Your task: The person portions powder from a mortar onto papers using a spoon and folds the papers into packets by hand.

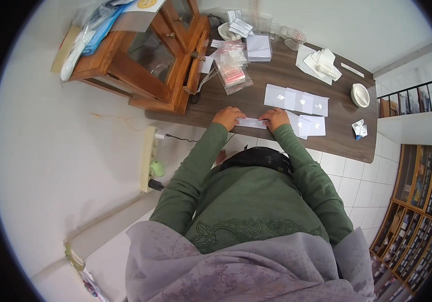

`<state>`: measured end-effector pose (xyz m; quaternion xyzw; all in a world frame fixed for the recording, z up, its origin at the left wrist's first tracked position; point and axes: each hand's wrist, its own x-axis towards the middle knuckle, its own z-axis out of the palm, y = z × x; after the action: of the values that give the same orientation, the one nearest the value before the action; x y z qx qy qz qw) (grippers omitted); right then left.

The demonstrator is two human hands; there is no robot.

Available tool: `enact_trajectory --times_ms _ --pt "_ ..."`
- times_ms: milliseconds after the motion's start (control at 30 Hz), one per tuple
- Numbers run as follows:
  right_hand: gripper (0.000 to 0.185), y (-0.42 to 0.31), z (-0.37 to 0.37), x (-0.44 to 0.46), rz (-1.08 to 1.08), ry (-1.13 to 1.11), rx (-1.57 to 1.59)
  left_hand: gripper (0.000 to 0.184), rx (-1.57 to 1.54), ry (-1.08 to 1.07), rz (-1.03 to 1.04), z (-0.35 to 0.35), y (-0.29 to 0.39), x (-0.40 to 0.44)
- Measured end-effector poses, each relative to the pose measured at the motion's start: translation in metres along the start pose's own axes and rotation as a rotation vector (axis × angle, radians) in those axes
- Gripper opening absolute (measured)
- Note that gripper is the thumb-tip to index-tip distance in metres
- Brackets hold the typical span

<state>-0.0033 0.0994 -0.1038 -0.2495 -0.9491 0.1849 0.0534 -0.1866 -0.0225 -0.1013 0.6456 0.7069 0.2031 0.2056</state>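
A strip of folded white paper (251,123) lies at the front edge of the dark wooden table. My left hand (228,118) pinches its left end, and my right hand (275,119) grips the right end, fingers closed on it. Just beyond sits a row of three white paper sheets (282,102), each bearing a small heap of white powder (302,102). Two more powder-topped sheets (318,120) overlap beside my right hand, one partly covered by the other.
A white mortar (360,95) and a torn foil packet (360,130) stand at the right. Farther back are crumpled tissue (324,65), a glass beaker (293,36), stacked paper (259,48) and clear plastic bags (234,75). A wooden cabinet (140,60) with an open drawer borders the left.
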Motion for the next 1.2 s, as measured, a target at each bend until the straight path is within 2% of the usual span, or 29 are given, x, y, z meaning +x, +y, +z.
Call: enact_trajectory --times_ms 200,400,433,600,700,800,833,933,1067,1200 --pt "0.017 0.003 0.007 -0.008 -0.168 0.076 -0.153 0.018 0.084 0.022 0.124 0.001 -0.004 -0.003" --pt "0.022 -0.012 -0.001 -0.023 -0.208 0.109 -0.214 0.008 0.256 0.125 0.26 0.001 0.001 -0.007" --pt "0.028 -0.016 0.0 -0.025 -0.17 0.128 -0.165 0.009 0.261 0.135 0.26 0.001 0.003 -0.007" --pt "0.02 -0.034 -0.007 -0.021 -0.013 0.138 -0.125 0.01 0.287 0.086 0.228 0.001 0.002 0.003" --pt "0.018 -0.033 0.012 -0.017 0.097 0.147 -0.163 0.011 0.196 0.004 0.125 0.002 -0.001 0.008" --pt "0.016 -0.034 0.019 -0.013 0.243 0.143 -0.055 0.014 0.054 0.066 0.056 0.006 -0.006 0.008" --pt "0.013 -0.035 0.023 -0.013 0.248 0.198 -0.086 0.021 0.052 0.052 0.049 0.007 -0.007 0.01" --pt "0.009 -0.034 0.037 -0.01 0.348 0.194 -0.245 0.023 0.029 0.015 -0.015 0.008 -0.003 0.012" --pt "0.012 -0.03 0.042 -0.01 0.365 0.157 -0.238 0.024 0.099 -0.006 -0.016 0.009 0.0 0.015" --pt "0.019 -0.027 0.04 -0.007 0.409 0.144 -0.128 0.015 0.215 -0.029 -0.088 0.019 0.001 0.015"
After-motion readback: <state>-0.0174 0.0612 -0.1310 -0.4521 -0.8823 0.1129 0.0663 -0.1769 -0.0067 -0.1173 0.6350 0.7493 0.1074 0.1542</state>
